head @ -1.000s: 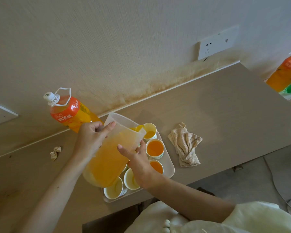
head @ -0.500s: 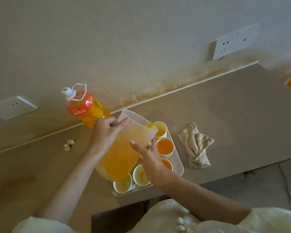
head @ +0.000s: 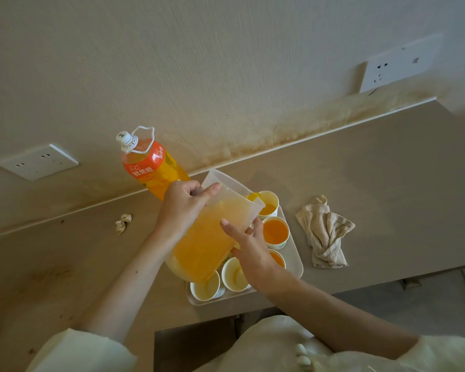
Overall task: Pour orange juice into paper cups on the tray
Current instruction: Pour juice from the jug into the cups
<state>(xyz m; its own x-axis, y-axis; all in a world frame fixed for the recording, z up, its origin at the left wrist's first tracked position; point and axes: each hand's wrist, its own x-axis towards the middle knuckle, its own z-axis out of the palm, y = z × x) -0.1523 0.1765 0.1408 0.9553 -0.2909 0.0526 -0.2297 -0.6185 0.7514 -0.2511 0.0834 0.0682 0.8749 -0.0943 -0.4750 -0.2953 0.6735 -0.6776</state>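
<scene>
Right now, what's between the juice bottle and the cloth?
The head view shows the left hand gripping the tilted jug, then the far cup on the tray.

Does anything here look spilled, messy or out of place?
A yellow-brown stain runs along the beige wall just above the tan counter, like old splashes. A small crumpled paper scrap lies on the counter at left, and a rumpled beige cloth sits right of the white tray. No fresh spill shows.

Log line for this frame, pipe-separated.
pouring | left hand grips pitcher | right hand steadies pitcher | spout over far cup | near cups nearly empty
</scene>
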